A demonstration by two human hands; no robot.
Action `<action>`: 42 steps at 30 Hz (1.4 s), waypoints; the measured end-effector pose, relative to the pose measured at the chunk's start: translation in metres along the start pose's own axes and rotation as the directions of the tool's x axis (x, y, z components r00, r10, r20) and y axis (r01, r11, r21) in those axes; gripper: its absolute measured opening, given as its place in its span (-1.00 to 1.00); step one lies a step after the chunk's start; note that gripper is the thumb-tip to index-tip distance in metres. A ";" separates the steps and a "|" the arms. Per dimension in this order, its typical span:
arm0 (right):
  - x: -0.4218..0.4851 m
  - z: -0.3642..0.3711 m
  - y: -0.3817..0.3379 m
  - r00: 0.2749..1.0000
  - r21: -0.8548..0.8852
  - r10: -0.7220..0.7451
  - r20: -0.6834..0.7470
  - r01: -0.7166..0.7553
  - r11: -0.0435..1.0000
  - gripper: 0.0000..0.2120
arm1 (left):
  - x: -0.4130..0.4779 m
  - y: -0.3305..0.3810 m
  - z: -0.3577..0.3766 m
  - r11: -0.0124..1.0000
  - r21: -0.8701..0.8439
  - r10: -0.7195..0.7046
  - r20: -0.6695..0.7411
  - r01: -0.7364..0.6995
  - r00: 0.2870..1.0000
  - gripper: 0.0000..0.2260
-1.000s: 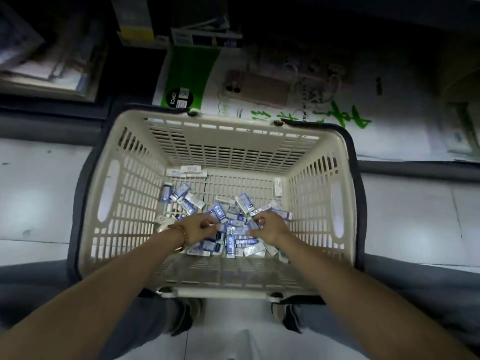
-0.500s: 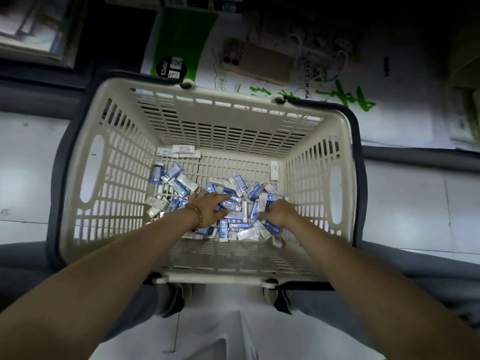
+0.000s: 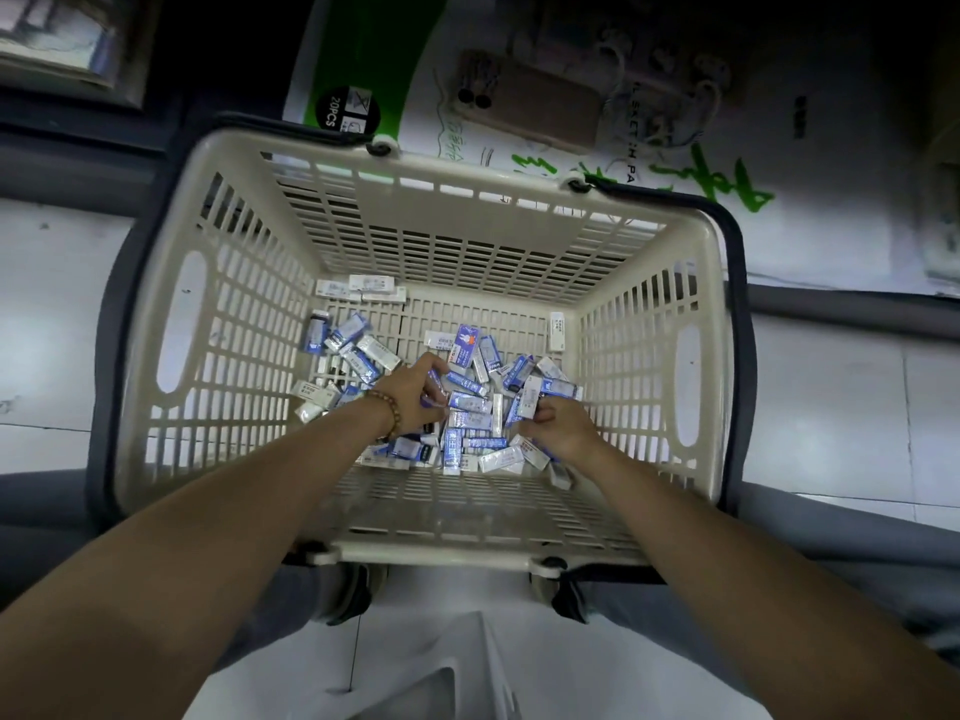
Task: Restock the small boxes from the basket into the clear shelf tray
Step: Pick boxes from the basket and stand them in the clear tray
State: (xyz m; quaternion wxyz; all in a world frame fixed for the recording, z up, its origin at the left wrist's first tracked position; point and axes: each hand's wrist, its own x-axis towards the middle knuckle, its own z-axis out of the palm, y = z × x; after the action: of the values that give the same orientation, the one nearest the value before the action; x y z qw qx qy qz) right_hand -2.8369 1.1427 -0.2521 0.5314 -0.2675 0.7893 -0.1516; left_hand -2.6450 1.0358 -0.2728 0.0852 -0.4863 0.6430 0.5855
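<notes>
The small boxes (image 3: 470, 403) lie heaped in the cream basket (image 3: 234, 356), tall walls all around. The left hand (image 3: 413, 394) and the right hand (image 3: 563, 431) each curl round some boxes. A green and white carton (image 3: 363, 49) lies on the far side.

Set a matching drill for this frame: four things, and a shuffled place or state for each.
Things:
1. left hand
2. right hand
3. boxes
4. carton

Places or states:
A. behind the basket
B. wears a bead bracelet
C. heaped on the basket floor
D. bare wrist, grips boxes

Pairs: 1-B, 2-D, 3-C, 4-A
</notes>
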 end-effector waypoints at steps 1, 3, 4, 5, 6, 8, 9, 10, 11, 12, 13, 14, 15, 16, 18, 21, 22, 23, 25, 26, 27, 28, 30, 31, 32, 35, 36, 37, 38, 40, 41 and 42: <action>0.001 0.000 -0.003 0.999 -0.022 0.003 -0.047 -0.004 1.000 -0.83 | -0.002 -0.002 -0.002 1.000 -0.025 -0.015 0.001 0.015 1.000 -0.50; 0.002 0.000 -0.012 0.990 -0.115 -0.023 -0.138 0.007 0.993 -0.77 | -0.005 -0.007 -0.008 1.000 -0.003 -0.019 0.004 0.019 1.000 -0.47; 0.002 0.000 -0.017 0.984 -0.173 -0.049 -0.169 0.020 0.985 -0.78 | -0.006 -0.009 -0.011 0.999 0.029 -0.014 0.006 0.014 1.000 -0.46; 0.002 0.000 -0.023 0.977 -0.211 -0.077 -0.198 0.034 0.977 -0.78 | -0.008 -0.009 -0.015 0.999 0.052 -0.007 -0.001 0.007 1.000 -0.47; 0.004 0.001 -0.028 0.969 -0.223 -0.111 -0.222 0.060 0.973 -0.76 | -0.008 -0.008 -0.018 0.999 0.050 0.003 -0.023 -0.002 1.000 -0.50; 0.010 0.004 -0.038 0.954 -0.190 -0.190 -0.232 0.147 0.971 -0.75 | -0.004 -0.002 -0.020 1.000 0.006 0.022 -0.091 -0.021 0.996 -0.54; 0.014 0.006 -0.044 0.948 -0.171 -0.226 -0.224 0.190 0.967 -0.74 | -0.001 0.002 -0.019 1.000 -0.008 0.025 -0.112 -0.026 0.993 -0.57; 0.018 0.009 -0.050 0.944 -0.160 -0.249 -0.214 0.218 0.963 -0.72 | 0.005 0.007 -0.017 1.000 -0.014 0.019 -0.115 -0.020 0.993 -0.59; 0.023 0.011 -0.056 0.944 -0.150 -0.255 -0.209 0.227 0.962 -0.70 | 0.010 0.011 -0.014 1.000 -0.028 -0.001 -0.111 -0.002 0.994 -0.62; 0.029 0.013 -0.061 0.948 -0.138 -0.242 -0.208 0.217 0.966 -0.68 | 0.016 0.014 -0.010 0.997 -0.066 -0.032 -0.110 0.025 0.993 -0.66; 0.034 0.014 -0.064 0.952 -0.128 -0.226 -0.207 0.202 0.971 -0.68 | 0.022 0.017 -0.006 0.990 -0.131 -0.066 -0.114 0.051 0.991 -0.70; 0.040 0.015 -0.066 0.957 -0.119 -0.210 -0.201 0.189 0.975 -0.70 | 0.027 0.019 -0.001 0.978 -0.196 -0.094 -0.124 0.069 0.988 -0.73; 0.044 0.016 -0.067 0.962 -0.106 -0.196 -0.189 0.178 0.978 -0.72 | 0.031 0.021 0.002 0.966 -0.247 -0.111 -0.135 0.075 0.985 -0.76; 0.046 0.017 -0.068 0.968 -0.094 -0.183 -0.174 0.169 0.981 -0.74 | 0.035 0.021 0.005 0.954 -0.289 -0.123 -0.140 0.078 0.983 -0.79; 0.049 0.019 -0.073 0.972 -0.084 -0.186 -0.145 0.175 0.981 -0.78 | 0.040 0.020 0.010 0.928 -0.364 -0.142 -0.135 0.084 0.981 -0.87; 0.048 0.025 -0.085 0.977 0.028 -0.179 -0.119 0.183 0.983 -0.80 | 0.033 0.023 0.009 0.903 -0.427 -0.125 -0.155 0.048 0.980 -0.77; 0.046 0.027 -0.088 0.982 0.112 -0.157 -0.104 0.168 0.979 -0.79 | 0.029 0.025 0.006 0.889 -0.456 -0.118 -0.168 0.029 0.979 -0.76; 0.044 0.028 -0.092 0.988 0.206 -0.131 -0.080 0.144 0.968 -0.78 | 0.023 0.027 0.001 0.887 -0.461 -0.112 -0.184 0.015 0.976 -0.75; 0.036 0.029 -0.098 0.996 0.347 -0.085 0.004 0.078 0.935 -0.75 | 0.010 0.031 -0.013 0.900 -0.435 -0.104 -0.210 0.003 0.972 -0.76; 0.034 0.029 -0.100 0.995 0.395 -0.076 0.064 0.045 0.918 -0.74 | 0.000 0.035 -0.023 0.909 -0.417 -0.106 -0.210 0.009 0.972 -0.78; 0.031 0.029 -0.101 0.989 0.432 -0.084 0.125 0.022 0.902 -0.74 | -0.010 0.039 -0.035 0.922 -0.387 -0.105 -0.204 0.018 0.973 -0.79; 0.029 0.030 -0.102 0.981 0.446 -0.104 0.163 0.020 0.895 -0.74 | -0.022 0.045 -0.050 0.943 -0.332 -0.094 -0.210 0.020 0.973 -0.79; 0.025 0.036 -0.103 0.978 0.416 -0.138 0.157 0.062 0.907 -0.74 | -0.044 0.059 -0.092 0.993 -0.117 -0.006 -0.283 -0.029 0.959 -0.79; 0.024 0.042 -0.103 0.980 0.373 -0.146 0.134 0.087 0.924 -0.74 | -0.058 0.068 -0.114 0.996 -0.038 0.059 -0.347 -0.077 0.936 -0.84; 0.022 0.049 -0.102 0.981 0.306 -0.157 0.114 0.116 0.945 -0.74 | -0.073 0.077 -0.137 0.991 -0.004 0.121 -0.414 -0.134 0.902 -0.89; 0.016 0.073 -0.103 0.958 0.155 -0.246 0.145 0.223 0.962 -0.71 | -0.120 0.087 -0.189 0.930 0.018 0.288 -0.655 -0.366 0.699 -0.82; 0.014 0.082 -0.103 0.940 0.145 -0.292 0.177 0.269 0.952 -0.70 | -0.134 0.082 -0.195 0.915 0.086 0.333 -0.713 -0.394 0.617 -0.81; 0.012 0.089 -0.102 0.910 0.121 -0.345 0.232 0.325 0.938 -0.68 | -0.146 0.074 -0.196 0.912 0.165 0.364 -0.749 -0.376 0.554 -0.83; 0.011 0.096 -0.097 0.854 0.028 -0.415 0.313 0.429 0.903 -0.65 | -0.153 0.063 -0.194 0.913 0.231 0.384 -0.765 -0.336 0.518 -0.85; 0.014 0.107 -0.081 0.692 -0.361 -0.458 0.558 0.699 0.617 -0.61 | -0.156 0.039 -0.181 0.927 0.264 0.370 -0.754 -0.265 0.543 -0.87; 0.019 0.108 -0.072 0.645 -0.497 -0.420 0.639 0.763 0.414 -0.58 | -0.153 0.029 -0.173 0.940 0.222 0.337 -0.735 -0.260 0.589 -0.87; 0.024 0.104 -0.065 0.628 -0.575 -0.393 0.672 0.777 0.257 -0.57 | -0.149 0.021 -0.166 0.948 0.204 0.316 -0.710 -0.245 0.629 -0.86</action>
State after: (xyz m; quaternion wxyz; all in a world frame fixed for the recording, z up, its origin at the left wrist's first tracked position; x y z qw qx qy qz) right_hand -2.7314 1.0806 -0.2760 0.3816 -0.7894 0.4681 0.1101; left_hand -2.5081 0.9723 -0.1076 -0.2512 -0.5696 0.7153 0.3176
